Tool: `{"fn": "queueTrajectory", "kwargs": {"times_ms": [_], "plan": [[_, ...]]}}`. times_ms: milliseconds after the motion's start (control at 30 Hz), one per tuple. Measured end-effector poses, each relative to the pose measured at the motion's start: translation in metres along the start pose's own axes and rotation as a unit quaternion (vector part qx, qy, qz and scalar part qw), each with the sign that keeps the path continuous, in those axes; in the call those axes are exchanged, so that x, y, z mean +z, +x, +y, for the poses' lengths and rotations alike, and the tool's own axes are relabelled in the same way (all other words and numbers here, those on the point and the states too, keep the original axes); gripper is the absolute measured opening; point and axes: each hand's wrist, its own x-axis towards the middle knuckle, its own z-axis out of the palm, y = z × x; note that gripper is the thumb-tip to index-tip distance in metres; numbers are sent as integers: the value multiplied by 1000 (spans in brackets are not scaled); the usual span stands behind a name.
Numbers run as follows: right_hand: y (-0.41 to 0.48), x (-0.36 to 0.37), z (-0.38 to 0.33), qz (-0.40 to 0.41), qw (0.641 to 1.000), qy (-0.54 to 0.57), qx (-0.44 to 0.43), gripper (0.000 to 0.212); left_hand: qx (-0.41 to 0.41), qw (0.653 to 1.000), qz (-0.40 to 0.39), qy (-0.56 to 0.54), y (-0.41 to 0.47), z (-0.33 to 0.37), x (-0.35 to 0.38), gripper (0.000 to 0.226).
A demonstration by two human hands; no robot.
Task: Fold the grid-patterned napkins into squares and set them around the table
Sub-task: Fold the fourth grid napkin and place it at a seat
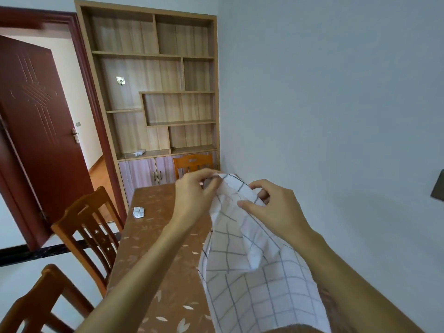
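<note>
Nearest the camera, a large grid-patterned napkin [252, 280] is seen hanging loosely, unfolded, its lower part draped over the near right end of the table [153, 272], whose brown cover carries a leaf print. The cloth is raised at its top, where it is gathered by both hands. Its upper edge is pinched between thumb and fingertips of the left hand [192, 195], and a fold just beside that is gripped by the curled fingers of the right hand [271, 207]; both hands are closed on the fabric, neither is free.

The napkin is judged to be light, soft and limp: it sags and creases under its own weight and no shape is kept unaided. Corners and hems are judged the best places to be taken, so that the cloth can be stretched flat and edges matched; a grip in the middle would only bunch it.

Farther off, near the table's left edge, a small folded napkin [138, 212] is laid flat. Wooden chairs [89, 227] are set along the left side, and a shelf unit [153, 92] stands beyond.
</note>
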Motion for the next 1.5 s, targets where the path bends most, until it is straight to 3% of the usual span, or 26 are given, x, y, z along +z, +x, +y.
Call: {"fn": "queueTrajectory", "kwargs": {"times_ms": [100,167,267,433,533,667,833,967,1033,1100,1133,1233,1267,1367,1400,1433,1500], "plan": [[-6,1,27,-32,995,72,56,38,-33,998,43,-33,17,0,-12,26],[-9,3,47,-67,985,115,110,58,-34,996,58,-63,27,4,-21,24],[-23,12,77,-105,958,170,206,76,-51,989,80,-115,41,13,-35,20],[-71,71,127,-159,895,253,331,87,-72,968,125,-203,61,17,-46,15],[-81,103,116,-159,839,387,347,75,-113,946,116,-282,63,16,-46,13],[-59,118,100,-77,782,513,345,54,-182,920,110,-330,51,19,-46,14],[-43,124,86,-22,776,520,357,39,-240,889,96,-377,45,13,-54,19],[-44,130,85,-6,732,562,386,29,-260,862,98,-424,48,11,-62,14],[-51,136,85,-3,726,578,372,38,-274,839,88,-462,50,11,-63,16],[-57,137,79,-18,731,583,354,70,-285,819,87,-491,49,11,-60,13],[-60,136,75,-37,723,599,342,76,-291,812,90,-497,49,9,-58,12],[-51,120,64,-21,736,578,352,47,-320,800,87,-500,46,-1,-56,25],[-46,116,67,-14,745,564,355,47,-326,801,86,-494,46,-7,-57,30],[-33,106,72,3,787,510,348,78,-333,803,108,-483,45,-19,-61,30],[-29,109,84,-6,782,518,347,87,-333,804,115,-479,45,-24,-61,32],[-26,110,89,-11,762,548,345,87,-329,811,112,-470,43,-26,-63,39],[-27,101,84,-26,772,540,333,82,-312,830,104,-451,38,-27,-65,38]]}}
